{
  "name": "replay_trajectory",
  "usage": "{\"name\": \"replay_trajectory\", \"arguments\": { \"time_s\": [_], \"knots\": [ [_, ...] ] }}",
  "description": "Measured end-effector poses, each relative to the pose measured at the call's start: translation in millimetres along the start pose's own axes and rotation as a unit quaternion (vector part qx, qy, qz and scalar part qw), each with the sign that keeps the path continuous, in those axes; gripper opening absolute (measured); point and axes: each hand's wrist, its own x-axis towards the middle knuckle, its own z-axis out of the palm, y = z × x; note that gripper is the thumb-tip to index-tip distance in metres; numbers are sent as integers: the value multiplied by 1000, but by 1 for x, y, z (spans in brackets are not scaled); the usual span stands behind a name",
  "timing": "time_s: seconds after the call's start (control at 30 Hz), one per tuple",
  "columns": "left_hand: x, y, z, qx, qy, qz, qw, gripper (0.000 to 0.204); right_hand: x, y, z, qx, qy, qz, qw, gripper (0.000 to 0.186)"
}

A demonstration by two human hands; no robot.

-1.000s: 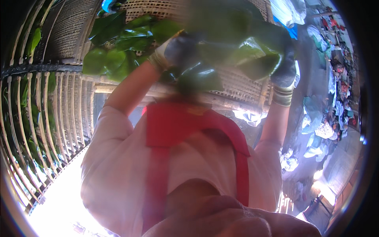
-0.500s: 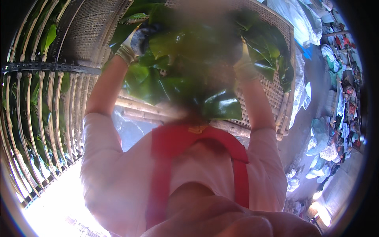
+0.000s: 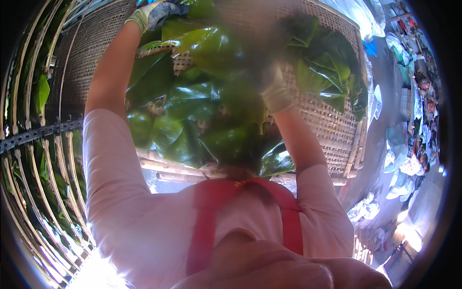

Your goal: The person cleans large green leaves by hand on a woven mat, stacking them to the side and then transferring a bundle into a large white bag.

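Large glossy green leaves [image 3: 192, 101] overlap across a woven bamboo tray [image 3: 317, 123] in front of me. My left hand [image 3: 161, 13], in a grey-coated glove with a pale knitted cuff, reaches to the far left of the tray. Its fingers are closed at the edge of a green leaf [image 3: 199, 9]. Over the middle right of the tray is my right hand [image 3: 275, 84], also gloved, beside the leaves in the centre. A blurred patch in the view hides its fingers, so what it holds, if anything, does not show.
On the left stands a rack of bamboo slats [image 3: 48, 164] with a dark perforated metal bar [image 3: 43, 136] and more leaves behind it. Another pile of leaves [image 3: 332, 67] lies on the tray's right part. Plastic bags and cloth [image 3: 397, 144] are heaped along the right.
My left hand has moved farther away and slightly left, to the tray's far side. My right hand has shifted left and slightly nearer. The leaves now lie more spread out.
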Motion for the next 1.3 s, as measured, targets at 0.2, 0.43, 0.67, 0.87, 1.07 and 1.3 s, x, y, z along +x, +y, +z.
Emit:
{"name": "replay_trajectory", "arguments": {
  "time_s": [0.2,0.43,0.67,0.87,1.07,1.3],
  "knots": [
    [25,-55,15,-37,63,155,985,44,14,95,47,781,15,376,499,33],
    [6,-143,75,-415,186,-70,888,44,36,128,108,828,-62,520,201,40],
    [-3,-100,73,-308,192,-48,931,42,24,146,128,846,-119,518,-45,48],
    [-1,-109,76,-276,225,-57,933,41,34,129,127,797,-107,587,94,50],
    [14,-128,55,-432,191,-87,877,40,42,130,107,235,-208,344,885,38],
    [-7,-144,85,-163,239,79,954,42,28,40,-12,-28,-133,296,946,27]
  ]
}}
